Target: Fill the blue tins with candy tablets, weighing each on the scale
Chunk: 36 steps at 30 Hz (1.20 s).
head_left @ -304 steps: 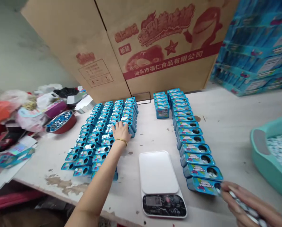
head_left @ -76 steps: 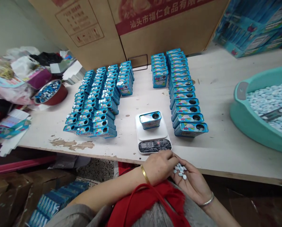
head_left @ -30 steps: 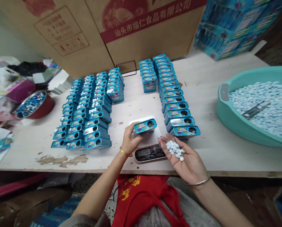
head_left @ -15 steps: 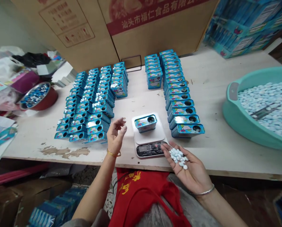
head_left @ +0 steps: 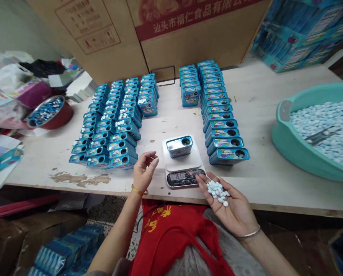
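Across a pale, chipped table [head_left: 171,122] backed by a large printed carton [head_left: 188,46], works in a red apron [head_left: 165,230], seen from the head camera. Cradles a small heap of pale candies [head_left: 217,190] in the cupped, upturned right hand [head_left: 234,209], with fingertips close to a corner of the white scale [head_left: 184,165]. Holds the left hand [head_left: 144,170] just beside the scale, with fingers loosely curled. Has one blue tin [head_left: 179,149] upright on the scale, hole upward. Faces rows of matching tins [head_left: 122,147] on both sides, near a teal basin [head_left: 288,149] at far right.
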Each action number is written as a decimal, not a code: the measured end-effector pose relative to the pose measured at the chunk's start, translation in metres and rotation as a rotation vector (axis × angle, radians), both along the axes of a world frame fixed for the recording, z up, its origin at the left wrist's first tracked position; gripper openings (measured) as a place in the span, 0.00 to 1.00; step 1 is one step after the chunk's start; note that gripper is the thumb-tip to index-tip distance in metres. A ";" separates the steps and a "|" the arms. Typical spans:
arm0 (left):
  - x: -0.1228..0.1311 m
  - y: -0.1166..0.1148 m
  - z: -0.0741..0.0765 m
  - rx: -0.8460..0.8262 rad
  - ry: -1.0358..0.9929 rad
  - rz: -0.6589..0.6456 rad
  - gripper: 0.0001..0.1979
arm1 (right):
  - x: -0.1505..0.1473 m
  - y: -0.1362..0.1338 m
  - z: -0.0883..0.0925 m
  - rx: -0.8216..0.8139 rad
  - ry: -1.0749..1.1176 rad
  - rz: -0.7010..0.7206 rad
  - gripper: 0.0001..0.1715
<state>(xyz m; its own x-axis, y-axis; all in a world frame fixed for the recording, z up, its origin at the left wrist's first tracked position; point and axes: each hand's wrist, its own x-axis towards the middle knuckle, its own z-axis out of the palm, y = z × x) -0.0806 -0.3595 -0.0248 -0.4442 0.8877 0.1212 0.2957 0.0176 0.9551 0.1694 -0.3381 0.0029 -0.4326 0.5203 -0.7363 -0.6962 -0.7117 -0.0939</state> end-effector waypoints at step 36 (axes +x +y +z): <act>0.014 0.041 -0.002 0.084 0.229 -0.225 0.13 | -0.017 0.011 -0.013 -0.007 0.072 -0.019 0.11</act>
<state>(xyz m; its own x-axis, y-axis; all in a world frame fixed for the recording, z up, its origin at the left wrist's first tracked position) -0.0667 -0.3184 -0.0269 -0.1911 0.9430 0.2724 0.4908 -0.1485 0.8585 0.1520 -0.3276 -0.0101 -0.4748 0.5238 -0.7073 -0.7141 -0.6990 -0.0383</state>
